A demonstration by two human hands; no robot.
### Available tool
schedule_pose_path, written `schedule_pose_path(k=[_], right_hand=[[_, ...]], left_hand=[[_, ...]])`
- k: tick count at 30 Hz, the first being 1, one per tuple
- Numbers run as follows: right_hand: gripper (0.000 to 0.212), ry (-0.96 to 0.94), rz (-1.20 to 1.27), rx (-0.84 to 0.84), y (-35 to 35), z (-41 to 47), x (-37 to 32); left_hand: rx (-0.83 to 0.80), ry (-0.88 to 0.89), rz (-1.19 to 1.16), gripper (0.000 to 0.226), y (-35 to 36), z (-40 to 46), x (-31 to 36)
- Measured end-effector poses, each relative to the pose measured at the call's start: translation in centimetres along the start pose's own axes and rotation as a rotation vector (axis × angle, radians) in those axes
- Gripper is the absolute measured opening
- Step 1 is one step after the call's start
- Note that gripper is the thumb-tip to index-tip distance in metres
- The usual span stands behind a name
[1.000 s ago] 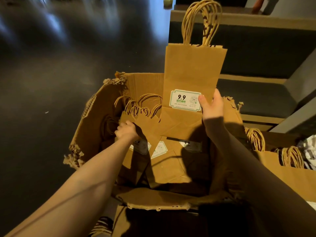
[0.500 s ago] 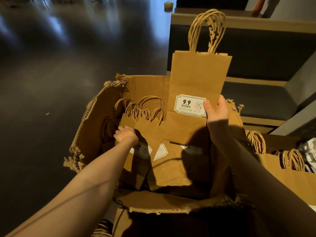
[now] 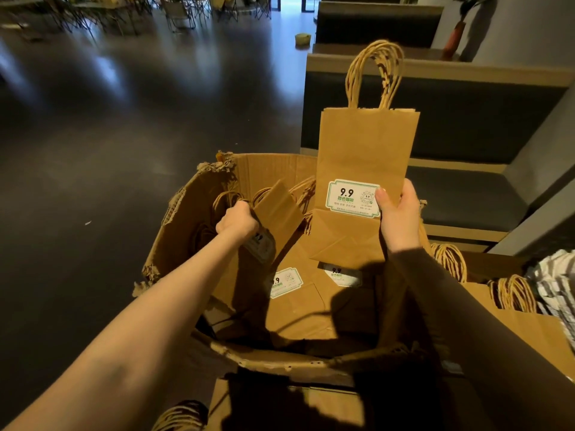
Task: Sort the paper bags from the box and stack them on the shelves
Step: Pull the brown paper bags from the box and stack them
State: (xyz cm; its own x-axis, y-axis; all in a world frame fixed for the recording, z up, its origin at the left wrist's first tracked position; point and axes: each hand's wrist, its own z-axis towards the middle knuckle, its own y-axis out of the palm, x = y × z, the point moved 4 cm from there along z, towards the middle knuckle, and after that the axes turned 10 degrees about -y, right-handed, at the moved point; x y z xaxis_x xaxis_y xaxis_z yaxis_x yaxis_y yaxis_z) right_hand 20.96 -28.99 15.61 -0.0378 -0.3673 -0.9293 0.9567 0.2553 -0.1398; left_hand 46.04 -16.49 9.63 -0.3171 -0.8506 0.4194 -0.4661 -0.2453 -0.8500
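on the left the dark floor (image 3: pixel 93 150) runs far back to a row of chairs (image 3: pixel 180 10). my left hand (image 3: pixel 238 223) reaches into the torn cardboard box (image 3: pixel 174 244) and my fingers are curled round the edge of a folded bag (image 3: pixel 273 213), which stands tilted with its far end up, partly raised above the pile. a white label (image 3: pixel 259 245) on it shows just near my wrist. behind my hand, twisted paper handles (image 3: pixel 227 197) lean against the far left wall of the box.

flat on the pile in the box lie more brown bags (image 3: pixel 305 303), two of them showing white labels face up, side by side between my arms.

right of centre, my right hand (image 3: pixel 396 217) holds an upright bag (image 3: pixel 364 169) above the box. my thumb presses the front by the right edge of its 9.9 sticker (image 3: pixel 351 199) and the other fingers are wrapped behind, so i am grasping it by its lower right side. its handles (image 3: pixel 371 73) point straight up.

behind it stand the shelves (image 3: pixel 451 169), a dark unit with pale wooden edges. on the near right, outside the box, a stack of bags (image 3: pixel 529 328) lies flat with handles toward the far side, and a striped cloth (image 3: pixel 557 284) sits at the right edge. near the bottom left, another bunch of handles (image 3: pixel 180 416) shows.
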Motion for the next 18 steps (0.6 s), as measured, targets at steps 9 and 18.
schedule_pose_path(k=[9, 18], right_hand=[[0.033, 0.006, -0.043, 0.181, -3.4, -1.8, -4.1], [0.024, -0.125, -0.034, 0.106, -3.8, -4.4, -8.6]], left_hand=[[0.164, 0.247, -0.829, 0.021, -6.2, -7.9, 3.0], [-0.131, 0.492, -1.12, 0.022, -8.5, -14.3, 5.8]])
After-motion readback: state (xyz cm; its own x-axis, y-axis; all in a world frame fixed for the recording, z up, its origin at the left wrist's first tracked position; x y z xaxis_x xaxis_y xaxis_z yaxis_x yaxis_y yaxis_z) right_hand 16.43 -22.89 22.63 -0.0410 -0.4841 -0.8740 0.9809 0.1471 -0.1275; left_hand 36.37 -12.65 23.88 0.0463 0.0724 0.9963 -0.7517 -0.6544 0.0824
